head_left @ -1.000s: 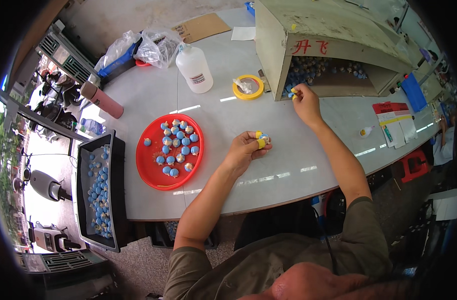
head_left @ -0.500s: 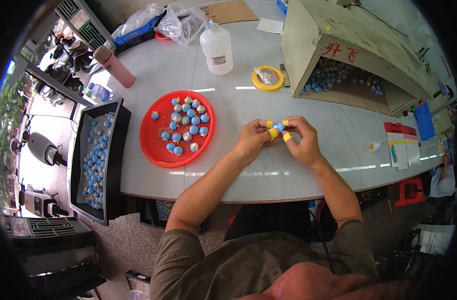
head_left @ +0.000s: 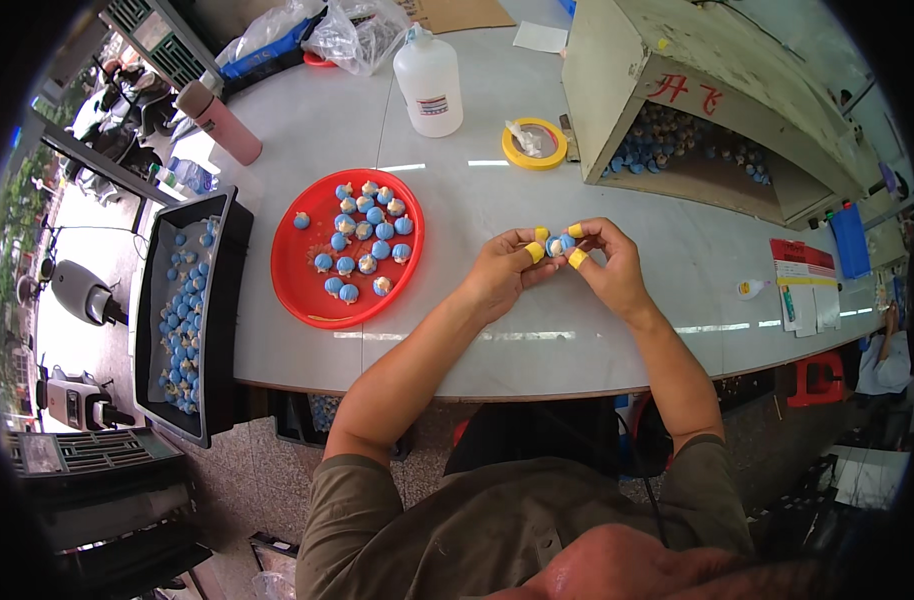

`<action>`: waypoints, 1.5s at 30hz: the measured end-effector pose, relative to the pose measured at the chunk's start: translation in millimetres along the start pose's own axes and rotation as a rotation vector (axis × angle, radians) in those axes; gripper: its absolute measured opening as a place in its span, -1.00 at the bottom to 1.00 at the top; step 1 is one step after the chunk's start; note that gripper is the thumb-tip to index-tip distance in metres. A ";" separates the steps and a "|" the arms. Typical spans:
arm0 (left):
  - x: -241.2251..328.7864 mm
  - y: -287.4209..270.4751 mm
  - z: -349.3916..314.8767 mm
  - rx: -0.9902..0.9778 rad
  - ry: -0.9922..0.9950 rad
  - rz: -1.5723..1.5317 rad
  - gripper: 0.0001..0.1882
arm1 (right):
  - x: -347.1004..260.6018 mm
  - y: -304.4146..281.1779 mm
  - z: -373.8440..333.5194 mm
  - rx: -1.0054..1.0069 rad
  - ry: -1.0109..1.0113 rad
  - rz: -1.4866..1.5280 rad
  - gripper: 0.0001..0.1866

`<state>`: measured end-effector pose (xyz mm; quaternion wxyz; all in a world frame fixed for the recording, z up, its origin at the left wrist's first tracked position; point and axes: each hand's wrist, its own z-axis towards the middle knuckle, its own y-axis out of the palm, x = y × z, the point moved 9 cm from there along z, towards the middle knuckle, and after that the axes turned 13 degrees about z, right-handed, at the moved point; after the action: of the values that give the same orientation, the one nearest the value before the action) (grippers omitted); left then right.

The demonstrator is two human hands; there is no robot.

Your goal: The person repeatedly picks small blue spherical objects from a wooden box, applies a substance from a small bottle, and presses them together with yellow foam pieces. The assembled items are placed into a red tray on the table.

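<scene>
Between my two hands, above the grey tabletop, is a small round blue-and-cream piece (head_left: 555, 246), its cream part now facing up. My left hand (head_left: 504, 264) pinches it from the left, with yellow tape on the thumb and a fingertip. From the other side my right hand (head_left: 611, 268) grips it, its taped thumb and finger bent around it. To the left, a round red tray (head_left: 295, 290) holds several similar blue-and-cream pieces. More of them fill a black bin (head_left: 229, 300) beyond the table's left end.
A white plastic bottle (head_left: 429, 85), a roll of yellow tape (head_left: 534, 145) and a pink flask (head_left: 220, 122) stand toward the back. At the far right, an open-fronted cabinet (head_left: 617, 60) holds many blue pieces. Red-and-white papers (head_left: 805, 275) and a small white bottle (head_left: 750, 289) lie right.
The small piece has been turned between my fingers, so its cream part shows where blue showed before. Both hands stay nearly in place; the whole view has shifted slightly.
</scene>
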<state>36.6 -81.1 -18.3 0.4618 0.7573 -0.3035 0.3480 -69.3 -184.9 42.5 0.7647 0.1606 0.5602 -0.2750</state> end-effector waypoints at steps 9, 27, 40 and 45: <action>-7.1 4.5 2.0 -0.048 0.002 0.023 -0.73 | -35.3 14.7 0.1 -0.044 -0.152 -0.188 -0.72; -9.6 4.7 1.7 0.002 0.042 0.062 -0.73 | -39.4 21.0 3.4 -0.101 -0.079 -0.328 -0.72; -9.5 6.2 1.3 -0.023 0.033 0.102 -0.69 | -41.1 21.9 4.7 -0.110 -0.068 -0.364 -0.72; -9.7 5.9 2.0 -0.012 0.035 0.123 -0.70 | -43.0 23.4 5.4 -0.128 -0.076 -0.420 -0.73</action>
<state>26.9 -83.9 -23.9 0.4494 0.7283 -0.3434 0.3868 -60.6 -158.9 83.4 0.7200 -0.0190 0.5684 -0.3978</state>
